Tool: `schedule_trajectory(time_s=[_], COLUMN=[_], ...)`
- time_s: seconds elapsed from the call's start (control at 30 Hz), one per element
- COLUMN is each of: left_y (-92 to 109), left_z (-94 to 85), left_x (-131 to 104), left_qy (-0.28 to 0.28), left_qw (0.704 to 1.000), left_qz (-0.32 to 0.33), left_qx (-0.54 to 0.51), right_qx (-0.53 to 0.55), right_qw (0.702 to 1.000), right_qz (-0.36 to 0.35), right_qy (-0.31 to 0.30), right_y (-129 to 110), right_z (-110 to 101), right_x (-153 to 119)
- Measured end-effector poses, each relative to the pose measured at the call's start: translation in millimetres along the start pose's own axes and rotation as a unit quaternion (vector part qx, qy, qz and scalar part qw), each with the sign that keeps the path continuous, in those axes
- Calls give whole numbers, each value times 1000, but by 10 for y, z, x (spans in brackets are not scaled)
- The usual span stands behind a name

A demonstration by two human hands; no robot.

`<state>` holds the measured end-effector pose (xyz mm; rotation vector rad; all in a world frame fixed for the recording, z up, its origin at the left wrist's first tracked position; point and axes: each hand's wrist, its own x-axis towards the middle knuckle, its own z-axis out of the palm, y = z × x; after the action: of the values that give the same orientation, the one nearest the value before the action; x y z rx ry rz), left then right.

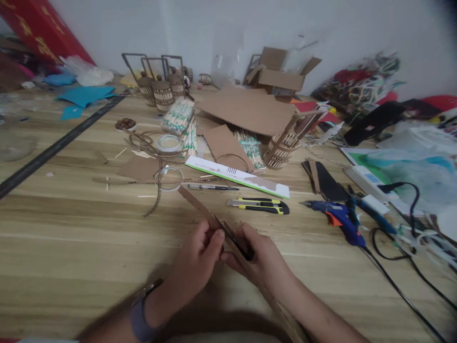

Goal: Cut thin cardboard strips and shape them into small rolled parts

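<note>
Near the table's front edge, a long thin cardboard strip (195, 203) runs diagonally from upper left to lower right through both hands. My left hand (206, 247) pinches it with thumb and fingers. Closed round the strip farther along is my right hand (262, 255), with a dark piece in its grip that I cannot make out well. Just beyond the hands lie a yellow and black utility knife (262, 206), a pen (213, 187) and a white and green strip (237, 176).
A blue glue gun (339, 216) with its cord lies at the right. Behind are cardboard sheets (250, 109), a slatted lantern (283, 151), twine, tape rolls (169, 142) and packed sticks (179, 116). Small lanterns (163, 96) and an open box (280, 78) stand along the wall.
</note>
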<state>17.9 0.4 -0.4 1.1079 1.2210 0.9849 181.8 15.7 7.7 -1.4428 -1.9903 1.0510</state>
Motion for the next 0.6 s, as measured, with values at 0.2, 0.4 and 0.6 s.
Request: schedule_trajectory(time_s=[0.2,0.4,0.6], left_y=[-28,188,480], left_z=[26,-104,-422], left_x=[6,82,408], left_qy=[0,71,84], left_qw=[1000,997,996], left_qz=[-10,36,7], left_qx=[-17,-13,-20], right_qx=[28,68,280], right_qw=[1000,997,959], right_qz=[10,40,45], right_qy=[4,9,-5], right_y=[-42,20,62], right_z=[-4,-93,-275], right_x=[-3,99,127])
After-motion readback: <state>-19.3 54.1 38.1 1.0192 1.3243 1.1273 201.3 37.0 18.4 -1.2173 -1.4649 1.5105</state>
